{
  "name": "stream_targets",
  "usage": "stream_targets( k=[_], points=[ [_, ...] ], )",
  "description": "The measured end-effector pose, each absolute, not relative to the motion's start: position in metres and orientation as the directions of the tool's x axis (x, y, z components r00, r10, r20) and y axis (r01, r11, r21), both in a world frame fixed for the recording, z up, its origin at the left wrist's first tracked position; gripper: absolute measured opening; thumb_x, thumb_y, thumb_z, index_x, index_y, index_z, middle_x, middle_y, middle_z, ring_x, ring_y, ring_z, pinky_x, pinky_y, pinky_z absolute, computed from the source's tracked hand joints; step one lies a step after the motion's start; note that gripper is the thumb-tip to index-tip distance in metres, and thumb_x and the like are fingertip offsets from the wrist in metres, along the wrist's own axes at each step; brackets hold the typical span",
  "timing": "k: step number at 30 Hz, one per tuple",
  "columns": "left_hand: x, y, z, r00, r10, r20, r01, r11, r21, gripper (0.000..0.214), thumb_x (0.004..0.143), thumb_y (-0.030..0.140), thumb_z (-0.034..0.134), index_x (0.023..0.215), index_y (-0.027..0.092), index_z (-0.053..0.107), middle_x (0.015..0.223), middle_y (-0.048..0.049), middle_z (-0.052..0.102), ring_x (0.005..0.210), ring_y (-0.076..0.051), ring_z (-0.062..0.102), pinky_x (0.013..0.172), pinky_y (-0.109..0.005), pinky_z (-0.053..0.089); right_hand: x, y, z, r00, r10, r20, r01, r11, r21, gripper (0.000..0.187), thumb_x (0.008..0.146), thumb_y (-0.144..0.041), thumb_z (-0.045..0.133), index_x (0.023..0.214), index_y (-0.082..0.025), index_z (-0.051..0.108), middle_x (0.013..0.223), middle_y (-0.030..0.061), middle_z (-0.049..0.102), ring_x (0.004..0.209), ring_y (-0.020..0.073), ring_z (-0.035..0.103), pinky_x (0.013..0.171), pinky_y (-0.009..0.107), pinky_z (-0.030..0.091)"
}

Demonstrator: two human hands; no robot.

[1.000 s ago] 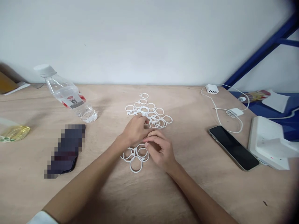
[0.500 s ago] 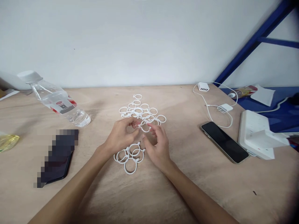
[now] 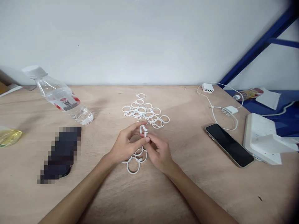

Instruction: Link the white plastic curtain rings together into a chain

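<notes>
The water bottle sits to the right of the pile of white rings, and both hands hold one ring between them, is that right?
Not quite: in the head view the water bottle sits to the left of the pile of white rings. The left hand and right hand do hold one ring between them.

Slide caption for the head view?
The left hand and right hand pinch a white ring; ring pile behind, smaller cluster beneath.

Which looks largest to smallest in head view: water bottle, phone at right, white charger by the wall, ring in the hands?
1. water bottle
2. phone
3. white charger and held ring look alike; the charger lies farther away, so unranked.
</notes>
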State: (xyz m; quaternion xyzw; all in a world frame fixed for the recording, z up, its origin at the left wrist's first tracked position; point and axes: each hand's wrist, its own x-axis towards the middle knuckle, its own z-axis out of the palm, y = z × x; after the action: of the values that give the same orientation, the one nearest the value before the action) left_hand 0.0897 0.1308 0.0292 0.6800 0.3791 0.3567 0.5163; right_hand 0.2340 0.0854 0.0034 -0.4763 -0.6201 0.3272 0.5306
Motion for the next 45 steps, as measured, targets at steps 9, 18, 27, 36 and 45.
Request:
stream_targets(
  k=[9, 18, 27, 36, 45],
  points=[
    [0.074, 0.130, 0.018, 0.586, 0.735, 0.340, 0.486, -0.655, 0.579, 0.038, 0.090, 0.032, 0.052, 0.124, 0.014, 0.053, 0.094, -0.0097, 0.066, 0.083, -0.019, 0.062, 0.079, -0.031, 0.050, 0.238, 0.089, -0.001, 0.114, 0.955, 0.275, 0.122, 0.261, -0.958, 0.024, 0.089, -0.029, 0.056, 0.109, -0.024, 0.067, 0.096, 0.0037, 0.071, 0.085, 0.0178, 0.065, 0.075, 0.032, 0.050],
    [0.075, 0.132, 0.012, 0.597, 0.718, 0.357, 0.503, -0.682, 0.531, 0.012, 0.082, 0.030, 0.051, 0.083, 0.018, 0.054, 0.068, -0.0001, 0.058, 0.061, -0.013, 0.054, 0.058, -0.024, 0.042, 0.238, 0.088, 0.005, 0.049, 0.950, 0.310, 0.119, 0.303, -0.946, 0.018, 0.089, -0.028, 0.057, 0.098, -0.024, 0.072, 0.092, 0.0034, 0.073, 0.085, 0.0181, 0.066, 0.074, 0.031, 0.051],
    [0.078, 0.130, 0.013, 0.577, 0.687, 0.441, 0.464, -0.720, 0.515, 0.018, 0.081, 0.029, 0.049, 0.067, 0.020, 0.042, 0.056, 0.0057, 0.044, 0.050, -0.008, 0.038, 0.049, -0.020, 0.032, 0.238, 0.089, 0.007, 0.035, 0.965, 0.260, 0.075, 0.256, -0.964, 0.017, 0.088, -0.030, 0.059, 0.090, -0.023, 0.074, 0.087, 0.0043, 0.073, 0.080, 0.0180, 0.067, 0.071, 0.031, 0.052],
    [0.074, 0.132, 0.014, 0.614, 0.707, 0.352, 0.463, -0.683, 0.565, 0.018, 0.082, 0.033, 0.054, 0.074, 0.017, 0.057, 0.060, 0.0030, 0.051, 0.055, -0.010, 0.044, 0.054, -0.022, 0.036, 0.240, 0.091, 0.008, 0.050, 0.982, 0.180, 0.055, 0.177, -0.983, 0.016, 0.084, -0.028, 0.062, 0.079, -0.022, 0.076, 0.075, 0.0026, 0.072, 0.072, 0.0166, 0.064, 0.068, 0.029, 0.049],
    [0.075, 0.164, 0.021, 0.409, 0.874, 0.264, 0.572, -0.471, 0.672, 0.033, 0.092, 0.041, 0.044, 0.097, 0.016, 0.066, 0.089, -0.0059, 0.067, 0.080, -0.018, 0.059, 0.073, -0.030, 0.046, 0.236, 0.092, 0.003, 0.112, 0.968, 0.224, 0.185, 0.201, -0.962, 0.014, 0.085, -0.026, 0.059, 0.081, -0.021, 0.072, 0.079, 0.0023, 0.072, 0.073, 0.0160, 0.062, 0.066, 0.028, 0.046]
  ],
)
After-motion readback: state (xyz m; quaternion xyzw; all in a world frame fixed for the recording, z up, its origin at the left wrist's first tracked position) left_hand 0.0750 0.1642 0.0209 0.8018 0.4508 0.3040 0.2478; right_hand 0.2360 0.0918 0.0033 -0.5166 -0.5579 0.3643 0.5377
